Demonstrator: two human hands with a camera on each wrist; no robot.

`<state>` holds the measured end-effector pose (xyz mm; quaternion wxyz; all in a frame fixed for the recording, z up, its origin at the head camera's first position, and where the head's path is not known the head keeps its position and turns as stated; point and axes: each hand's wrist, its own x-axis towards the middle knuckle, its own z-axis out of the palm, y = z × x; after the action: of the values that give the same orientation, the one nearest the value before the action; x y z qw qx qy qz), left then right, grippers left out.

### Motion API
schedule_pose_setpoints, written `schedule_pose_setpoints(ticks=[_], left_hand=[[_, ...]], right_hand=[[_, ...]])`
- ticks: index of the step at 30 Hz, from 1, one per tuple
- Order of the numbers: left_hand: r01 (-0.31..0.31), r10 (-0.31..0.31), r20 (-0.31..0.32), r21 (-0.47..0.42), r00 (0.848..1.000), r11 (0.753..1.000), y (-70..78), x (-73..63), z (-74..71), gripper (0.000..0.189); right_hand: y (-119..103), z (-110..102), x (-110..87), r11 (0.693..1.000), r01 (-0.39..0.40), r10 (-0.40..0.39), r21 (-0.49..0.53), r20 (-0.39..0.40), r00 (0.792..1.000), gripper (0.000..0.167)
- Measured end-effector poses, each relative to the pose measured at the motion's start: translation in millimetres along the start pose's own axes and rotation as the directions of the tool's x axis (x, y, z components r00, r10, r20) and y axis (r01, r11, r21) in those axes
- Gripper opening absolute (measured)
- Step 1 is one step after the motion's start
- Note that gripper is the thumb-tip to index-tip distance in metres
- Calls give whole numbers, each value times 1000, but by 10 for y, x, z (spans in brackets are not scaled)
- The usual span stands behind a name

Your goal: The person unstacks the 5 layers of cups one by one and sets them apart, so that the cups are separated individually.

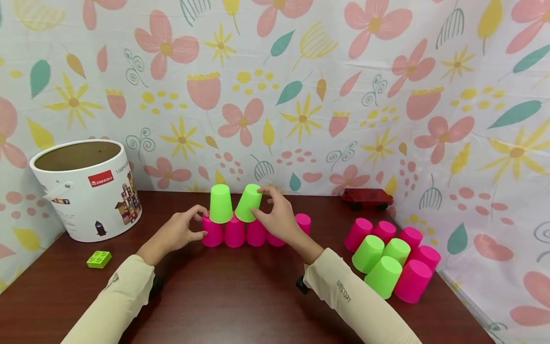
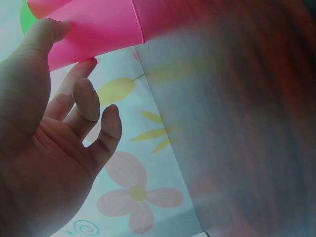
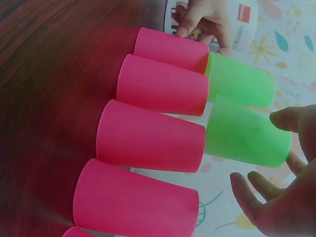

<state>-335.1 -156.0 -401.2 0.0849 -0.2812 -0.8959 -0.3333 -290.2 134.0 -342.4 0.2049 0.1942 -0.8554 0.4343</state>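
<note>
Several upside-down pink cups (image 1: 234, 233) stand in a row at the middle of the table. An upright green cup (image 1: 221, 205) rests inverted across the two leftmost pink ones. Beside it, a second green cup (image 1: 248, 204) leans slightly to the right above the row. My right hand (image 1: 278, 219) holds this tilted cup near its narrow top, between thumb and fingers. At the row's left end, my left hand (image 1: 175, 233) pinches the outermost pink cup (image 2: 98, 29) with thumb and index finger. The other left fingers are bent and free of the cup. My right forearm and hand partly cover the right-hand pink cups.
On the right stands a cluster of inverted pink cups (image 1: 415, 282) and green cups (image 1: 384, 277). A white bucket (image 1: 86, 191) is at the left, with a green toy block (image 1: 99, 259) before it. A dark red toy wagon (image 1: 367, 198) sits at the back by the patterned curtain (image 1: 275, 95).
</note>
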Motion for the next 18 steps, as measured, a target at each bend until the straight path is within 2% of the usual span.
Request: schedule_pose_setpoints(ticks=[10,18], left_hand=[[-3,3,12,-6,1000,1000,-1,-12,7,48],[-20,20,0,-8,1000,1000,0,1,3,48]], right_hand=[[-16,101,26,999,-28,32,42,-79,996,33],[-13,53,4,999,0,5,46,-108,994,36]])
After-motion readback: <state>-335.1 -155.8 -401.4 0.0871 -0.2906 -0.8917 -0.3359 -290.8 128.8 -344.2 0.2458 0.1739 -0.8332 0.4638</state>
